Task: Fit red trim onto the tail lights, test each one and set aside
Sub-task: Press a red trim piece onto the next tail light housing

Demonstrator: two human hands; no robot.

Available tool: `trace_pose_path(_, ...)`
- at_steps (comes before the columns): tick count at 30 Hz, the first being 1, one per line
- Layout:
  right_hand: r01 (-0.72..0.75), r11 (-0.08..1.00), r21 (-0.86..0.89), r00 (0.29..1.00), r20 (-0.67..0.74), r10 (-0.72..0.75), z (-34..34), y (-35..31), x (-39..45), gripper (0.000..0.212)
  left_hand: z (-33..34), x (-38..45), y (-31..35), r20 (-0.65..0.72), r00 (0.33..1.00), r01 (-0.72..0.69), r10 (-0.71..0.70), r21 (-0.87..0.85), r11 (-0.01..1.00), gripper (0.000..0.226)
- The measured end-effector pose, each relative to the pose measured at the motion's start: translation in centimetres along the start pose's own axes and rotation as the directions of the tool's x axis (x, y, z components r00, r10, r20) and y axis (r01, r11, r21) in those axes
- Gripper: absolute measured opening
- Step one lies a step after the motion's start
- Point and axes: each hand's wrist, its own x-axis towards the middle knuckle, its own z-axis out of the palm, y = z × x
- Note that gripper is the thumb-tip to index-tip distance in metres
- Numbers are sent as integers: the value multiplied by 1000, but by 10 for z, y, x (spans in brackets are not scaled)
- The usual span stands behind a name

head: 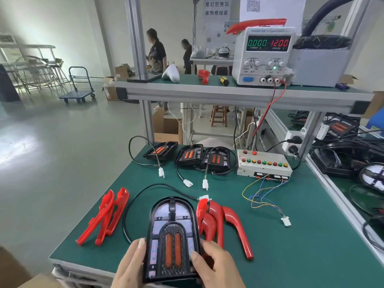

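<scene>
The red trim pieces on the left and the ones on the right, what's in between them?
In the head view, the tail light lies between the left red trims and right red trims, held by both hands, left hand, right hand.

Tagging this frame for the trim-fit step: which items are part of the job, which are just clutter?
In the job:
- tail light, held by left hand and right hand
- red trim pieces left and right
- three more tail lights
- test box
- power supply

Lying about:
- white shell on the shelf
- yellow-black tool
- hand cart
</scene>
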Motion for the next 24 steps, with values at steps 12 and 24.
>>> trace_pose_path(12,-253,864,-435,906,-419,55,-62,25,17,33,-2,53,-28,-59,846,474,-530,-370,799,55)
trace_pose_path(24,-365,651,-665,921,-362,145,-69,43,37,26,20,98,-39,81,868,460,-490,-505,730,35)
